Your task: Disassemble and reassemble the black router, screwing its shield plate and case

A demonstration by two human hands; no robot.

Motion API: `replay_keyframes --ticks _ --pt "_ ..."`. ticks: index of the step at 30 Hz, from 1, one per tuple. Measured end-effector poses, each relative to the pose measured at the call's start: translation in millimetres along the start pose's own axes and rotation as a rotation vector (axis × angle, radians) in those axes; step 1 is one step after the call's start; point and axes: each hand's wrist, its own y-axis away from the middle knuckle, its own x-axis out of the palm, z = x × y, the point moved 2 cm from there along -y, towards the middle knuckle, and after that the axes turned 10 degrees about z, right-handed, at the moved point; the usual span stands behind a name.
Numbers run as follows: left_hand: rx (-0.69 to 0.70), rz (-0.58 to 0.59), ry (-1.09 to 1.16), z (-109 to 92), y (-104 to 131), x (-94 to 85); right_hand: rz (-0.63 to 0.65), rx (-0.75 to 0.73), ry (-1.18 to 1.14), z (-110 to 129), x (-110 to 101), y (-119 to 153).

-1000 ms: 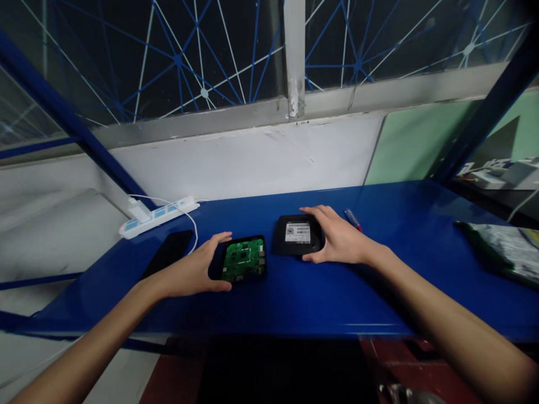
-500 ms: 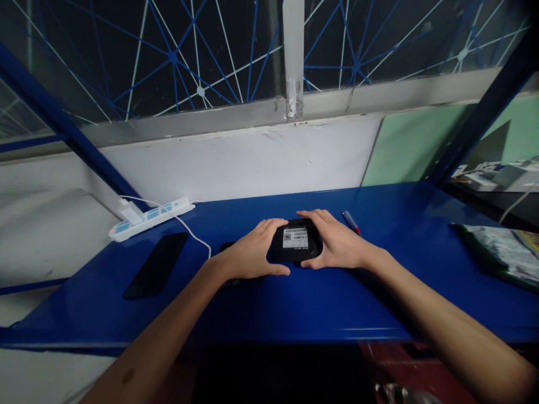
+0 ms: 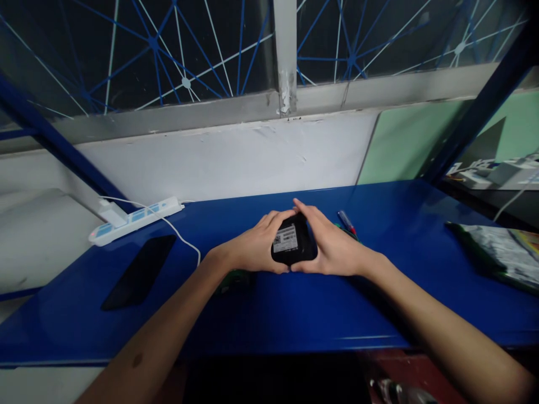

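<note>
At the near edge of the table (image 3: 295, 320), a green circuit board (image 3: 236, 276) shows under the left wrist, mostly covered by it. Just beyond, the left hand (image 3: 255, 241) and the right hand (image 3: 337, 244) curl around a black case (image 3: 305, 244) from either side, both grasping it — thumbs along its near edge, fingers at the far one. Its white label (image 3: 285, 238) faces up; whether the case touches the table, I cannot tell.

Well to the left lies a black phone (image 3: 138, 273); far to the right, a shiny packet (image 3: 497, 252). A slim tool (image 3: 346, 221) with a red end lies just past the right hand. Farther back on the left, a white cable (image 3: 181, 234) crosses a power strip (image 3: 137, 221) — a charger (image 3: 113, 213) plugged in. Behind stand a white wall (image 3: 236, 163) and a patterned window (image 3: 210, 50).
</note>
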Motion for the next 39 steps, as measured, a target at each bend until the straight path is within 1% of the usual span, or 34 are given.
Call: replay_keyframes --ticks 4,6,9,10,13,17,21,24,26,28,33,36,39 --pt "-0.018 0.042 0.078 6.3 -0.3 -1.9 -0.05 0.005 -0.081 -3.9 -1.8 0.1" --pt "0.0 0.001 0.16 9.6 -1.2 -3.0 -0.042 0.02 -0.109 -7.9 0.3 -0.3" --pt "0.079 -0.108 0.327 12.3 -2.8 -4.0 -0.033 0.038 -0.18 -13.6 7.2 -1.7" --pt "0.099 -0.126 0.377 12.5 -3.2 -3.7 -0.026 0.041 -0.21 -15.0 10.2 -2.3" --pt "0.129 -0.134 0.474 10.9 -3.5 -1.7 0.003 0.044 -0.294 -16.9 19.5 -5.2" --pt "0.121 -0.12 0.525 8.6 -3.3 2.6 0.011 0.0 -0.415 -16.8 28.5 -10.3" --pt "0.159 -0.174 0.553 11.7 -6.0 5.6 0.03 0.028 -0.582 -19.6 34.5 -14.6" --pt "0.188 -0.205 0.549 15.5 -8.9 6.7 0.045 0.03 -0.676 -21.1 36.1 -16.3" --pt "0.172 -0.202 0.526 17.7 -10.1 7.0 0.028 0.024 -0.684 -21.2 35.1 -16.6" --pt "0.14 -0.201 0.492 19.4 -10.2 6.5 0.0 0.057 -0.636 -21.8 33.3 -16.1" --pt "0.061 -0.237 0.387 21.7 -8.4 0.1 -0.037 0.261 -0.456 -24.5 30.5 -13.4" --pt "0.015 -0.244 0.312 24.1 -8.2 -3.8 -0.071 0.307 -0.395 -23.9 28.4 -13.1" --pt "-0.005 -0.272 0.188 27.0 -8.4 -6.5 -0.1 0.338 -0.352 -23.4 25.6 -13.3"
